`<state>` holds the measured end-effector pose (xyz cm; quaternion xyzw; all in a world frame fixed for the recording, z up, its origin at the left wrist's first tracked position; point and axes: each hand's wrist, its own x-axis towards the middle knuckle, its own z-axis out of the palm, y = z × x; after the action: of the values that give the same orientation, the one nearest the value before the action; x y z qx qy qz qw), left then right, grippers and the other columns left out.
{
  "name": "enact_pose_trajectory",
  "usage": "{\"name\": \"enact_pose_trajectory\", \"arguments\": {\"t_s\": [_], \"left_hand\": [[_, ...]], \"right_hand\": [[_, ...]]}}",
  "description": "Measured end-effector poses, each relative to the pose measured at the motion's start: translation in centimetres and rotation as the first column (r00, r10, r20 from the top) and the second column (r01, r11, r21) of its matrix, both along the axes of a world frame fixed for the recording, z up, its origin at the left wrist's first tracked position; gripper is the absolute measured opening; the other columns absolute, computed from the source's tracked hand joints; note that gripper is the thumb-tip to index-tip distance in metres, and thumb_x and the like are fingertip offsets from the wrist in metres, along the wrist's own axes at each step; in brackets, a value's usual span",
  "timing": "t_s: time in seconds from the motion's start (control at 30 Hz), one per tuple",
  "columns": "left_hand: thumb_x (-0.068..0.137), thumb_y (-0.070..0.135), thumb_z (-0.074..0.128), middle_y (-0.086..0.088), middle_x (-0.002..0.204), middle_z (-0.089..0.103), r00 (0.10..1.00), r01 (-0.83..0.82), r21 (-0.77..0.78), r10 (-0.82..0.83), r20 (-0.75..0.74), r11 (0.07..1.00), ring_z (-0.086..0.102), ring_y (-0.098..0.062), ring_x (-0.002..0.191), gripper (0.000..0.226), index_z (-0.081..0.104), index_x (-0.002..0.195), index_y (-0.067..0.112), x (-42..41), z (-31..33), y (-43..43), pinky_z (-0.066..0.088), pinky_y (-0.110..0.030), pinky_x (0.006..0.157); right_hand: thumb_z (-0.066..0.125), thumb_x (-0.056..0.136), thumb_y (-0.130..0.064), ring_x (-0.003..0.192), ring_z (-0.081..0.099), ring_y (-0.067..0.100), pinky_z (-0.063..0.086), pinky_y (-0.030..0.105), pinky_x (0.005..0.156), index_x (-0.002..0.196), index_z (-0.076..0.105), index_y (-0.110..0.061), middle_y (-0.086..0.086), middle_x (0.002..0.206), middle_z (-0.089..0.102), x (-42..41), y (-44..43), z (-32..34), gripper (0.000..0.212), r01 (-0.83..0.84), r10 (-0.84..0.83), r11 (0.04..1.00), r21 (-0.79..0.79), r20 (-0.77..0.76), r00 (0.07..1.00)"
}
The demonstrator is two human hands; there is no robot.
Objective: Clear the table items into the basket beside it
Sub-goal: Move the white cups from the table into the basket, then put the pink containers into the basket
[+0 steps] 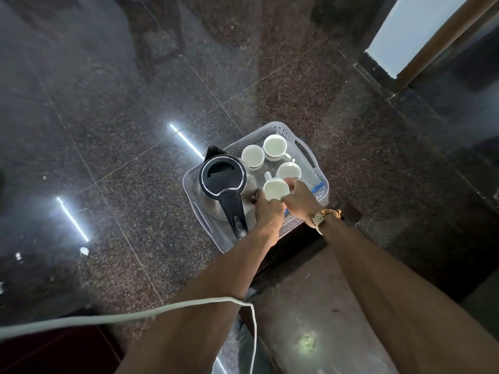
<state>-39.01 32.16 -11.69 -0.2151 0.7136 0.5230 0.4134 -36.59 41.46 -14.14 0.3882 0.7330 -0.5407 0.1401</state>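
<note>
Below, parts are listed from largest to smallest.
Floor: dark polished stone on which the basket is set, just beside the worktop edge.
Worktop: seen at lower right; no items are visible on the part shown, so clearing is judged nearly complete.
Basket: pale perforated plastic, placed low so items can be lowered straight in.
Kettle: stood upright in the left half, lid up, handle toward the person.
Cups: three white cups are stood upright in the far right part, close together.
Fourth cup: held over the remaining gap near the kettle, apparently being set down.
Left hand: closed on the cup's near rim.
Right hand: closed on its right side, presumably for steadiness.
Cord: white, draped over the left forearm.
</note>
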Motion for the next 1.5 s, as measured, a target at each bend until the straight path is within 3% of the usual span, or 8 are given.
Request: {"name": "enact_pose_trajectory", "arguments": {"t_s": [0.2, 0.43, 0.77, 0.87, 1.0, 1.1, 1.37, 1.5], "left_hand": [[0.081, -0.007, 0.045, -0.004, 0.117, 0.063, 0.998, -0.061, 0.021, 0.061, 0.006, 0.998, 0.059, -0.019, 0.102, 0.069, 0.047, 0.138, 0.032, -0.2, -0.6, 0.4, 0.049, -0.03, 0.084], [0.078, -0.011, 0.041, -0.006, 0.113, 0.063, 0.996, -0.083, 0.111, 0.08, 0.034, 0.99, 0.057, -0.02, 0.1, 0.061, 0.052, 0.122, 0.029, -1.1, -1.8, 1.0, 0.05, -0.037, 0.091], [0.075, 0.0, 0.042, -0.012, 0.135, 0.054, 1.0, -0.009, 0.081, 0.01, -0.018, 0.997, 0.056, -0.027, 0.12, 0.075, 0.032, 0.145, 0.024, -1.4, -2.1, 1.5, 0.049, -0.046, 0.101], [0.074, 0.007, 0.044, -0.005, 0.119, 0.06, 1.0, 0.002, 0.076, 0.0, -0.027, 0.997, 0.059, -0.022, 0.11, 0.069, 0.038, 0.14, 0.025, -0.8, -0.7, 1.1, 0.053, -0.04, 0.089], [0.088, 0.006, 0.05, -0.015, 0.114, 0.064, 0.996, 0.076, 0.085, -0.073, -0.045, 0.993, 0.062, -0.03, 0.107, 0.045, 0.049, 0.132, 0.018, -0.2, 1.5, -0.4, 0.053, -0.048, 0.096], [0.096, 0.0, 0.047, -0.011, 0.101, 0.063, 0.991, 0.133, 0.112, -0.131, -0.023, 0.985, 0.062, -0.026, 0.094, 0.042, 0.047, 0.136, 0.01, 0.3, 3.2, -1.7, 0.053, -0.048, 0.097], [0.099, -0.003, 0.04, -0.006, 0.075, 0.067, 0.933, 0.36, 0.268, -0.345, -0.104, 0.893, 0.06, -0.016, 0.061, 0.025, 0.061, 0.099, 0.011, 0.7, 10.5, -4.0, 0.052, -0.022, 0.055], [0.094, 0.003, 0.052, -0.006, 0.076, 0.062, 0.798, 0.595, 0.215, -0.537, -0.274, 0.774, 0.057, -0.017, 0.064, 0.015, 0.064, 0.094, 0.013, 1.6, 14.7, -5.0, 0.048, -0.026, 0.061]], "right_hand": [[0.057, 0.074, 0.008, 0.103, 0.061, 0.021, 0.055, 0.032, 0.08, 0.129, 0.047, -0.01, 0.008, 0.118, 0.062, -0.4, 0.3, -1.2, 0.058, 0.129, -0.128, 0.987, -0.097, 0.014, 0.992], [0.052, 0.078, 0.01, 0.111, 0.06, 0.024, 0.054, 0.033, 0.086, 0.128, 0.05, -0.011, 0.01, 0.128, 0.057, -1.1, 0.3, -2.4, 0.054, 0.252, -0.255, 0.957, -0.146, -0.006, 0.967], [0.044, 0.083, 0.011, 0.081, 0.056, 0.012, 0.046, 0.023, 0.062, 0.119, 0.057, -0.009, 0.012, 0.117, 0.059, -1.0, 0.5, -2.4, 0.043, 0.309, -0.32, 0.917, -0.254, -0.005, 0.947], [0.046, 0.084, 0.01, 0.073, 0.055, 0.009, 0.045, 0.021, 0.057, 0.124, 0.056, -0.007, 0.006, 0.109, 0.059, -0.4, -0.1, -1.5, 0.045, 0.32, -0.332, 0.917, -0.237, -0.012, 0.943], [0.057, 0.084, -0.003, 0.089, 0.065, 0.015, 0.057, 0.023, 0.071, 0.123, 0.06, -0.011, 0.003, 0.106, 0.067, 1.1, -1.2, 1.0, 0.04, 0.327, -0.334, 0.939, -0.106, -0.047, 0.941], [0.063, 0.084, -0.016, 0.089, 0.059, 0.011, 0.036, 0.008, 0.061, 0.124, 0.062, -0.013, -0.005, 0.107, 0.062, 3.3, -2.6, 3.5, 0.04, 0.262, -0.252, 0.958, 0.115, -0.096, 0.963], [0.06, 0.086, -0.05, 0.111, 0.064, 0.025, 0.047, 0.031, 0.092, 0.124, 0.065, -0.015, 0.007, 0.124, 0.068, 8.4, -5.2, 11.4, 0.052, 0.309, -0.283, 0.865, 0.396, -0.125, 0.951], [0.06, 0.086, -0.053, 0.105, 0.066, 0.024, 0.049, 0.033, 0.089, 0.115, 0.069, -0.018, 0.004, 0.113, 0.071, 11.9, -8.1, 16.2, 0.046, 0.441, -0.397, 0.769, 0.463, -0.195, 0.897]]}}
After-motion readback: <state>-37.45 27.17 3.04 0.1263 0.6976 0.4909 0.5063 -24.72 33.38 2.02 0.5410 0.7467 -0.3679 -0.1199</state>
